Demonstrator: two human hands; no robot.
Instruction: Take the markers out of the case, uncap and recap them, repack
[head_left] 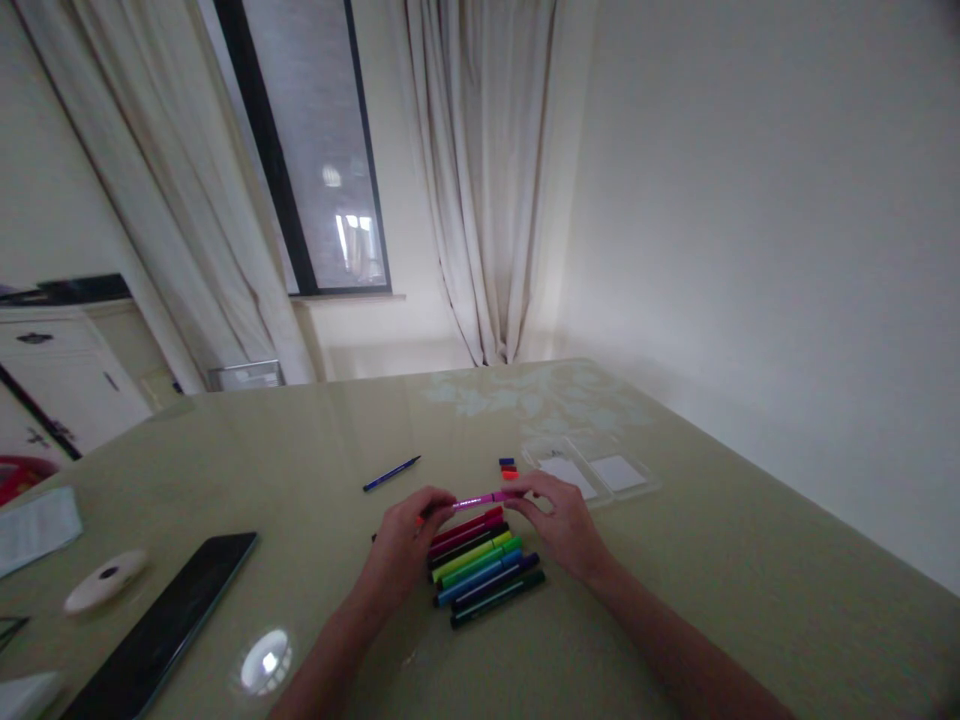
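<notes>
A pink-purple felt-tip pen (478,501) is stretched between my two hands, just beyond a row of markers. My left hand (409,535) pinches its left end, and my right hand (559,515) grips the right end between thumb and fingers. Below them several markers (487,565) lie side by side on the table, from red through black, yellow-green, green and blue to dark green. Part of that row's left side is hidden by my left hand. Several small caps (508,468), blue, dark and orange-red, lie behind my right hand. An uncapped blue pen (391,473) rests farther left.
A clear plastic case (630,475) with white inserts lies open behind my right hand. On the left are a black tablet (161,630), a pale oval object (105,581), a shiny round object (266,660) and a pale folded sheet (39,528). A wall borders the table's right.
</notes>
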